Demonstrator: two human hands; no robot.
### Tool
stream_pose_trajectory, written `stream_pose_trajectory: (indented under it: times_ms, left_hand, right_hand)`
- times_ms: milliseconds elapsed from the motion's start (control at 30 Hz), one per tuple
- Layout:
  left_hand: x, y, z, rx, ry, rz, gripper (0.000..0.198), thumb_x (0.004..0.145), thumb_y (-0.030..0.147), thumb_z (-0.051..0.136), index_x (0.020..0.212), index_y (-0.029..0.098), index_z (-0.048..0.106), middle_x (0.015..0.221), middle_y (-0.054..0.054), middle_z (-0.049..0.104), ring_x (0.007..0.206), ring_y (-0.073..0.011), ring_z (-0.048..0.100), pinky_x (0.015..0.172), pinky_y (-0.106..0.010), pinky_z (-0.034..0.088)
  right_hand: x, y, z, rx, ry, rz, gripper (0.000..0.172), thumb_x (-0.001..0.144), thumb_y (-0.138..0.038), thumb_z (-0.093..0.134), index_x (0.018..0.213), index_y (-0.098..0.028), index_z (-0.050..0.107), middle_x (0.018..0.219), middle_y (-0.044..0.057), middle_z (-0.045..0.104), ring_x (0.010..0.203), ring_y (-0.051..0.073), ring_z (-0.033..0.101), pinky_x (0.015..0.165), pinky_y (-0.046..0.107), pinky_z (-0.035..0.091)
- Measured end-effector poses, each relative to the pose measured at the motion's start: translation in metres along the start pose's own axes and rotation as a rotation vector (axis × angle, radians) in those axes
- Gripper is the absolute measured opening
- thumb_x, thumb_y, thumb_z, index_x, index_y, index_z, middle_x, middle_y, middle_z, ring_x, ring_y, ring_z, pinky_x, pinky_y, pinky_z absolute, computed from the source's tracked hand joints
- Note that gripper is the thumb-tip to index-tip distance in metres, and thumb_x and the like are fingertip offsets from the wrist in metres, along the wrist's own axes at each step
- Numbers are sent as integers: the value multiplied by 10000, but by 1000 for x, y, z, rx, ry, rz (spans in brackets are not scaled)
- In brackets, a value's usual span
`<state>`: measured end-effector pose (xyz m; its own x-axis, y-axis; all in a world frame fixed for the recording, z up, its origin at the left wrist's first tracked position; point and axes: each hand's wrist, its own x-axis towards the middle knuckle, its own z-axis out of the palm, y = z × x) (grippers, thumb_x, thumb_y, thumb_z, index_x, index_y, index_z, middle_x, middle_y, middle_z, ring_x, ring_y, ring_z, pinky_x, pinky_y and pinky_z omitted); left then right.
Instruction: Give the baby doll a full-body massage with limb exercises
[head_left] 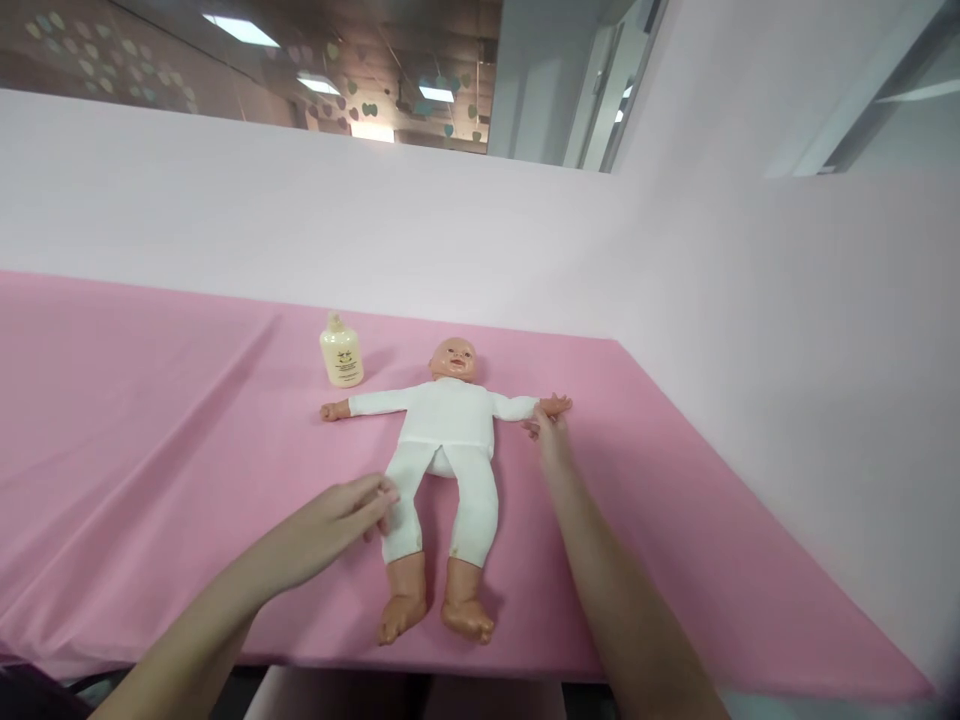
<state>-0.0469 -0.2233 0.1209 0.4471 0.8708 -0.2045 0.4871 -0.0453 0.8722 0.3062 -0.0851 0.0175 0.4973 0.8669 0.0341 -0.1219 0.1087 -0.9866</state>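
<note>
A baby doll (448,440) in a white one-piece suit lies on its back on the pink table cloth (150,430), arms spread out, bare feet toward me. My left hand (346,517) rests beside the doll's leg on my left, fingers stretched out and touching the white trouser leg. My right hand (546,432) reaches to the doll's outstretched hand on my right, its fingertips at the doll's wrist; whether the fingers pinch the sleeve is unclear. A cream-coloured lotion bottle (341,352) stands upright just beyond the doll's other arm.
The pink cloth covers a long table running off to the left, with a fold (225,370) across it. A pale pink wall (450,230) stands behind and to the right. The table's front edge (525,670) lies just past the doll's feet.
</note>
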Motion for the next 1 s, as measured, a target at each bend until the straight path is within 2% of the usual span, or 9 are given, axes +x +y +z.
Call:
stream_pose_trajectory:
  times_ms: [133,200,300,367,500,600,733,833,1000]
  left_hand:
    - [25,54,1,54,56,176,357,961,531,480,891,218,638,885,-28,651,852,-213,584,787,-293,436]
    - [49,77,8,2,14,310,315,957,482,500,896,206,639,875,-31,646,843,-208,586,778,-290,443]
    - [108,99,25,17,4,477,268,930,436,535,885,189,632,911,-40,649,858,-206,589,810,-302,451]
    - [157,105,41,54,37,522,235,894,398,579,984,186,624,1046,-67,654,961,-225,589,875,-325,458]
    - [243,101,75,139,47,528,405,849,338,637,1209,171,555,1364,-143,531,1156,-261,563,973,-352,449]
    - [276,85,98,138,-40,472,400,872,384,627,1194,163,538,1137,-116,636,954,-223,627,871,-334,486]
    - [294,54,114,49,-185,386,423,917,610,500,935,189,529,709,7,588,613,-144,555,613,-269,455]
    - [300,38,117,-34,-252,388,531,876,733,466,877,203,491,628,33,545,524,-122,502,532,-254,412]
    - [305,35,117,-81,-266,423,585,864,778,443,878,198,519,610,29,555,543,-125,506,563,-260,404]
  right_hand:
    - [2,-1,-3,5,-24,-2,678,860,-553,539,1455,-237,463,1164,84,708,731,198,745,599,286,538]
    - [3,-1,-3,3,-29,-11,654,893,-616,436,1435,-252,477,1142,77,715,732,204,747,590,291,539]
    - [1,-1,0,19,-35,-41,650,885,-663,412,1374,-246,509,1123,78,720,700,200,737,561,286,523]
    - [-3,-1,3,32,-42,-56,612,852,-661,488,1286,-234,544,1056,65,729,646,190,720,536,277,502]
    - [-12,0,9,13,-78,-97,469,787,-600,625,1062,-226,558,877,24,717,586,178,693,511,269,487]
    - [-14,1,11,-34,-137,-147,407,790,-519,645,1060,-233,541,837,12,702,599,185,690,526,290,514]
    - [-14,5,12,-87,-139,-179,374,762,-419,675,1059,-229,548,833,9,687,620,193,678,564,331,556]
    - [-12,9,12,-136,-125,-200,386,759,-420,685,1063,-213,569,807,23,693,625,210,681,572,352,565]
    - [-5,14,14,-160,-46,-161,375,795,-551,646,974,-225,603,593,-8,630,498,212,623,507,353,515]
